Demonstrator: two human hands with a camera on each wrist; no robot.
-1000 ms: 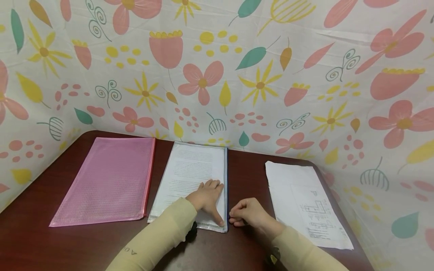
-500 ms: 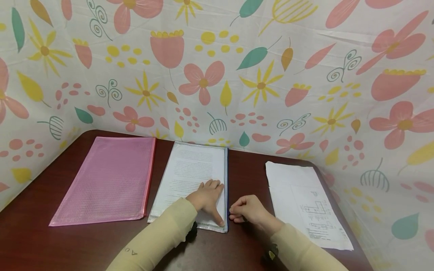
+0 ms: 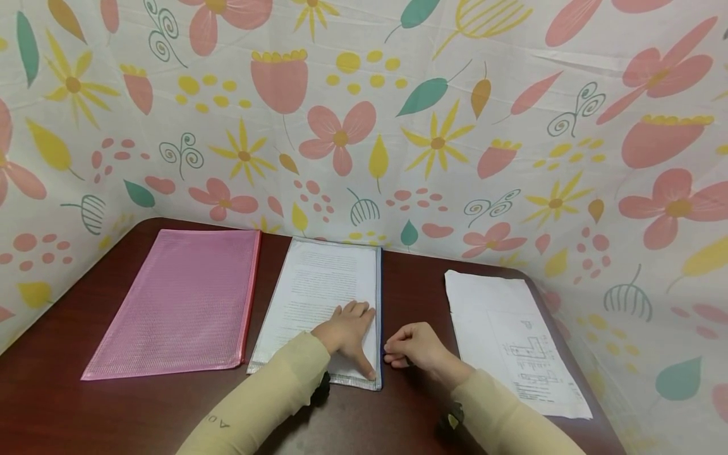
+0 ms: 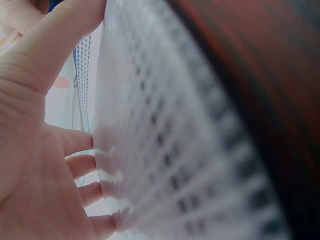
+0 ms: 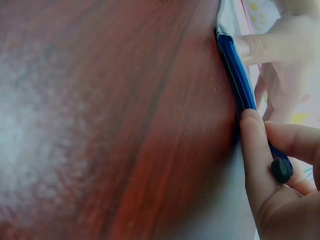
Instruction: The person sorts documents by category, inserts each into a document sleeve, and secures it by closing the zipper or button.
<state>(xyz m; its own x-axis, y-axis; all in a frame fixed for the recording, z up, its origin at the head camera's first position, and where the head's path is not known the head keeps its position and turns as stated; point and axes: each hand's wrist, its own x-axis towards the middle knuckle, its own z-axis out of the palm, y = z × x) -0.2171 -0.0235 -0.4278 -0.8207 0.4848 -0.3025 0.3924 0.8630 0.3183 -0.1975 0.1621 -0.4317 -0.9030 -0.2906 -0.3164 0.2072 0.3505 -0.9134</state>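
Observation:
A clear mesh zip pouch (image 3: 318,265) with printed paper inside lies on the table, its blue zipper (image 5: 239,75) running along the right edge. My left hand (image 3: 349,332) presses flat on the pouch's lower right part, fingers spread and thumb near the bottom corner. At the right edge, my right hand (image 3: 421,347) pinches the zipper by a small dark zipper pull (image 5: 282,170), with thumb and fingers close around the blue strip. In the left wrist view, the left fingertips (image 4: 85,165) touch the mesh surface.
A pink mesh zip pouch (image 3: 182,297) with a red zipper edge lies to the left. Loose white sheets (image 3: 489,303) with printed diagrams lie at the right of the dark wooden table (image 3: 45,354). A flower-patterned curtain (image 3: 364,126) surrounds the table's back and sides.
My right hand has slid a short way along the pouch's right edge, away from the near corner. The left hand stays pressed in the same place.

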